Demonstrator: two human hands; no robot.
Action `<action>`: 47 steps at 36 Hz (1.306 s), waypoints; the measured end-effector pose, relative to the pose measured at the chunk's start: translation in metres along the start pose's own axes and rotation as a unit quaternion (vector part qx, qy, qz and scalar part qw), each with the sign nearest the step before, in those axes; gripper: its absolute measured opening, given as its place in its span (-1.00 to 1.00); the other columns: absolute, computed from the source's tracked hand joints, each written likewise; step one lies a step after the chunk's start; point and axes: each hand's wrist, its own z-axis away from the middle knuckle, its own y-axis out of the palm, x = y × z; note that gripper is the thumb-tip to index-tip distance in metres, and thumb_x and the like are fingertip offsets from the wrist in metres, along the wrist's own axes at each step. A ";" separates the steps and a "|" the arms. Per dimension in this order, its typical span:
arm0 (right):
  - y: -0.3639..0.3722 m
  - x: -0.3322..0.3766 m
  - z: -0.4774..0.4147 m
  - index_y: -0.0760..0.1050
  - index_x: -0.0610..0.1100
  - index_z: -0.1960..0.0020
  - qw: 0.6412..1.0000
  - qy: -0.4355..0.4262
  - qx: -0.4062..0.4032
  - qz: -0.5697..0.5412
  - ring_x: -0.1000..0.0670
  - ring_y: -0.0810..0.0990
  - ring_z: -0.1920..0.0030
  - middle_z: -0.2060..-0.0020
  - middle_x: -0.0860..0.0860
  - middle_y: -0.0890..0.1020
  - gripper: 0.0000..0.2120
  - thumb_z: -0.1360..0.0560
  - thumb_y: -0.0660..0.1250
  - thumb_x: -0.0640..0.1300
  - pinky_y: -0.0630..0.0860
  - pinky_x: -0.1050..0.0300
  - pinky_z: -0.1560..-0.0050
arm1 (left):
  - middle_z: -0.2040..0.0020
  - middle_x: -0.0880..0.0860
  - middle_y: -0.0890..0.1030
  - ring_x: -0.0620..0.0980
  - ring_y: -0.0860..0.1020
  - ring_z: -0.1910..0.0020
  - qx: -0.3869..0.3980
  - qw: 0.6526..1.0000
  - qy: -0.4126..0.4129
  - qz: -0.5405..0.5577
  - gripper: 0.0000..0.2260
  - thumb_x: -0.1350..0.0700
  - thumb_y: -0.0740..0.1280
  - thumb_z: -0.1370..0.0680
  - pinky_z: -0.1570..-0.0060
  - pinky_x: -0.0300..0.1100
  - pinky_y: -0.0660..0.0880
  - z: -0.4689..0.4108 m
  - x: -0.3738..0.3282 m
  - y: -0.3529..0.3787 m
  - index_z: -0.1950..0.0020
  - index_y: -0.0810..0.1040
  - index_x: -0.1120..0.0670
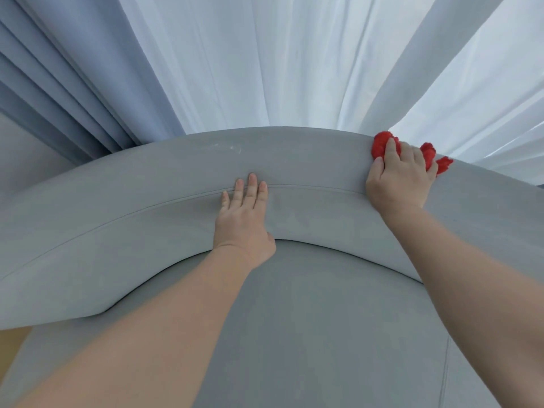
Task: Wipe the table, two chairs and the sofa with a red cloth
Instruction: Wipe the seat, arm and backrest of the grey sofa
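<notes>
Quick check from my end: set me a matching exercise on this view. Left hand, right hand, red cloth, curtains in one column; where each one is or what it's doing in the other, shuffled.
Column 1:
1. left hand
2. right hand
3. red cloth
4. curtains

Column 2:
A. hang behind the sofa
B. bunched on top of the sofa back
C. lies flat and open on the sofa back
D. closed on the cloth

Pairs: 1-C, 2-D, 3-B, 4-A

Curtains (265,69) hang behind the sofa (147,201); cloth (382,145) on its backrest, right.
</notes>
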 end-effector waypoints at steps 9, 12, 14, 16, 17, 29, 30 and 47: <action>0.007 0.040 0.006 0.23 -0.15 -0.51 0.999 -0.041 0.002 -0.006 -0.13 0.21 -0.46 -0.43 -0.11 0.35 -0.46 -0.57 -0.02 0.02 -0.03 -0.26 -0.46 | -0.57 -0.01 -0.22 -0.04 -0.17 -0.54 -0.030 0.998 0.042 0.036 -0.30 0.04 0.14 -0.54 -0.50 -0.07 -0.15 0.007 0.018 -0.007 -0.57 -0.19 0.03; 0.010 0.057 0.009 0.24 -0.14 -0.51 0.999 -0.050 0.001 -0.008 -0.14 0.21 -0.45 -0.42 -0.11 0.35 -0.41 -0.54 -0.07 0.04 -0.02 -0.27 -0.46 | -0.58 0.01 -0.18 -0.02 -0.17 -0.54 -0.057 0.998 0.037 0.018 -0.30 0.05 0.16 -0.53 -0.50 -0.01 -0.18 0.014 0.039 -0.007 -0.57 -0.15 0.04; 0.011 0.065 0.010 0.23 -0.14 -0.51 0.999 -0.052 0.004 -0.005 -0.15 0.20 -0.46 -0.43 -0.13 0.34 -0.42 -0.55 -0.05 0.03 -0.02 -0.28 -0.46 | -0.57 0.04 -0.19 0.03 -0.19 -0.54 -0.063 0.998 0.023 -0.005 -0.30 0.05 0.16 -0.53 -0.49 0.05 -0.21 0.020 0.058 -0.005 -0.57 -0.15 0.04; 0.012 0.071 0.011 0.21 -0.14 -0.52 0.999 -0.050 0.008 -0.003 -0.16 0.18 -0.46 -0.44 -0.13 0.32 -0.44 -0.56 -0.04 0.03 -0.03 -0.29 -0.46 | -0.57 0.07 -0.23 0.07 -0.22 -0.54 -0.053 0.998 0.007 -0.029 -0.29 0.04 0.16 -0.53 -0.48 0.10 -0.22 0.026 0.075 -0.003 -0.57 -0.18 0.02; 0.013 0.073 0.011 0.21 -0.14 -0.52 0.999 -0.049 0.009 -0.002 -0.16 0.18 -0.47 -0.44 -0.13 0.32 -0.44 -0.56 -0.05 0.03 -0.03 -0.29 -0.46 | -0.56 0.08 -0.25 0.09 -0.24 -0.53 -0.047 0.998 -0.003 -0.034 -0.28 0.03 0.16 -0.53 -0.47 0.13 -0.22 0.029 0.082 -0.002 -0.56 -0.19 0.01; 0.012 0.079 0.011 0.26 -0.16 -0.50 0.999 -0.032 -0.003 -0.005 -0.17 0.21 -0.45 -0.43 -0.15 0.35 -0.40 -0.52 -0.08 0.04 -0.01 -0.30 -0.45 | -0.54 0.11 -0.32 0.16 -0.27 -0.52 -0.023 0.997 -0.066 -0.031 -0.23 -0.01 0.16 -0.53 -0.45 0.19 -0.22 0.047 0.120 0.010 -0.53 -0.34 -0.04; 0.012 0.080 0.011 0.26 -0.16 -0.49 1.000 -0.030 -0.002 -0.005 -0.17 0.21 -0.45 -0.43 -0.15 0.35 -0.40 -0.52 -0.08 0.04 -0.01 -0.30 -0.45 | -0.55 0.10 -0.30 0.15 -0.26 -0.52 -0.022 0.997 -0.063 -0.025 -0.23 -0.01 0.15 -0.52 -0.46 0.19 -0.22 0.046 0.121 0.009 -0.53 -0.32 -0.04; 0.027 0.213 0.041 0.24 -0.14 -0.50 0.982 -0.184 0.034 -0.040 -0.11 0.19 -0.46 -0.43 -0.09 0.34 -0.44 -0.56 -0.03 0.02 -0.04 -0.27 -0.47 | -0.54 0.10 -0.31 0.15 -0.27 -0.52 0.008 0.999 -0.054 0.001 -0.19 -0.05 0.21 -0.49 -0.44 0.20 -0.26 0.042 0.124 0.006 -0.54 -0.29 -0.05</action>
